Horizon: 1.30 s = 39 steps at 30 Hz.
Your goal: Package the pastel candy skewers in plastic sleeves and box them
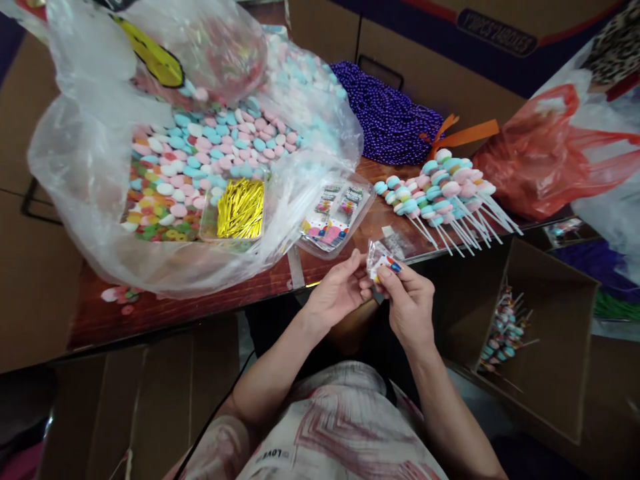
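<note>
By table, forearms converging — right hand pinching small packet; left hand curled beside it — grip unclear.

At the back of the table lies a thick bundle of shiny purple bead strings, and a flat orange ribbon is at its right end. Behind the bundle stands a large brown cardboard box with a purple band, on which the printing "24BOXES" can be read. To the right there is a crumpled, translucent red plastic bag. Above this bag, in the corner, a leopard-patterned material is partly visible. Lower at the right edge are dark purple material and, below it, green strands.
</note>
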Motion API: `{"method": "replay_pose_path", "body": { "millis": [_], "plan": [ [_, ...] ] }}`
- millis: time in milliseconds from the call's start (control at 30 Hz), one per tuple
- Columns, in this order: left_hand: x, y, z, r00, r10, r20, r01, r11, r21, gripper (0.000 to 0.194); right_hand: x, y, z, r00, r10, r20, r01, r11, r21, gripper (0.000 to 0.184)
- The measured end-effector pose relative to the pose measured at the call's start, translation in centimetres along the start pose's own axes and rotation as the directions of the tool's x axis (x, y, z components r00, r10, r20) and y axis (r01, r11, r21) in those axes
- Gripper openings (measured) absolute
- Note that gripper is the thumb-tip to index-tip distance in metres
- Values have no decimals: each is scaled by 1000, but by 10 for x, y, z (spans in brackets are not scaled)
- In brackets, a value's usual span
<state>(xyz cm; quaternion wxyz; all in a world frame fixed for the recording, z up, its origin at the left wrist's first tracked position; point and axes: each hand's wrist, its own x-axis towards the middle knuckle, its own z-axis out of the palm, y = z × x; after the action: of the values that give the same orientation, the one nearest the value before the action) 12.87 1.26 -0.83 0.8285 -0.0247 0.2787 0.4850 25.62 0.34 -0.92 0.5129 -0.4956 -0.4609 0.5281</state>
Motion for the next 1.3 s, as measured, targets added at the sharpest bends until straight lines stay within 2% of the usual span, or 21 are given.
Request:
{"method": "replay_pose_path", "body": {
  "millis": [100, 200, 333, 433, 500, 567, 667, 800, 900, 967, 1067, 1133, 1233, 1300],
  "plan": [
    [1, -7, -5, 998, -55, -40, 56, 998, 20, 39, 0, -6, -6, 993, 108, 48, -111, 992, 65, 27],
    [3, -23, -12, 995, -77, -65, 79, 996, 29, 41, 0, -12, -13, 965, 244, 93, -256, 955, 149, 33],
    [10, -43, -17, 995, -96, -9, 96, 992, 87, 47, -2, -12, -25, 903, 381, 200, -421, 878, 228, 42],
    [15, -50, -13, 994, -105, 21, 104, 994, 41, 46, -5, -8, -31, 863, 425, 272, -491, 831, 262, 43],
    [15, -50, -9, 999, -33, 6, 33, 999, 4, 42, -7, -5, -35, 884, 418, 208, -462, 850, 254, 40],
    [13, -48, -6, 997, 67, -36, -67, 998, 1, 37, -8, -2, -39, 931, 360, 61, -364, 909, 204, 35],
    [9, -44, -8, 975, 201, -90, -189, 974, 121, 36, -9, 1, -46, 967, 237, -94, -232, 971, 61, 29],
    [8, -40, -11, 952, 282, -121, -248, 939, 240, 36, -9, 4, -50, 990, 127, -63, -135, 979, -154, 25],
    [8, -39, -10, 927, 353, -127, -313, 914, 258, 32, -8, 8, -45, 995, 88, -46, -94, 983, -157, 17],
    [8, -39, -8, 891, 438, -116, -390, 871, 299, 31, -7, 10, -39, 997, 65, -52, -69, 994, -85, 13],
    [7, -41, -8, 815, 572, -91, -501, 776, 383, 29, -7, 14, -27, 997, 2, -77, -1, 1000, 16, 11],
    [6, -43, -10, 764, 641, -76, -555, 712, 431, 27, -7, 15, -20, 992, -30, -119, 36, 998, 50, 15],
    [5, -46, -17, 681, 728, -78, -611, 624, 487, 32, -8, 17, -12, 986, -54, -157, 54, 999, -6, 31],
    [4, -47, -21, 639, 765, -82, -629, 580, 517, 40, -9, 17, -10, 984, -75, -162, 66, 996, -61, 35]
  ]
}}
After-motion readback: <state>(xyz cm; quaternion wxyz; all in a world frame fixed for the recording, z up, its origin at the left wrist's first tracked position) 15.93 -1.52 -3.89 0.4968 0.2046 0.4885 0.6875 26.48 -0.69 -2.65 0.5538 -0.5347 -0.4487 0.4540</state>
